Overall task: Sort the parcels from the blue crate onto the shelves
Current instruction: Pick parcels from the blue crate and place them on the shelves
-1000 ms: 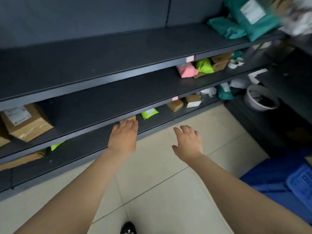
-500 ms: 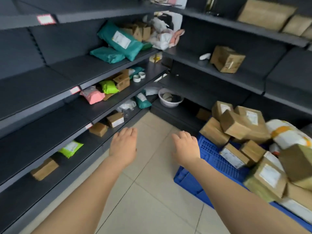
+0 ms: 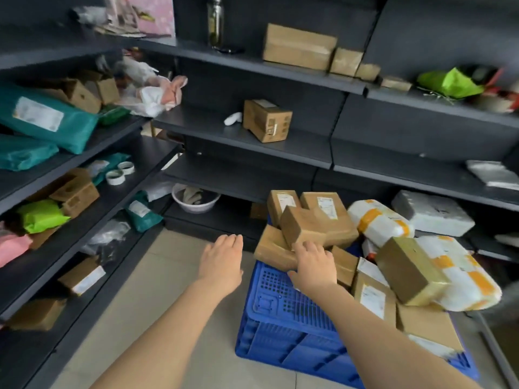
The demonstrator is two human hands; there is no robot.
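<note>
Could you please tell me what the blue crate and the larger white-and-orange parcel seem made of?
Blue perforated crate: likely rigid moulded plastic, glossy; ribs, hole grid. Larger white-and-orange soft parcel: probably smooth plastic film; wrinkled, bulging.

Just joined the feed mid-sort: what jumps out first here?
The blue crate at lower right, heaped above its rim with brown boxes and white-and-orange mailers. The right hand reaches over its near corner toward the boxes; the left hand hovers open above the floor. Dark shelves wrap round, teal mailers at left.
</note>
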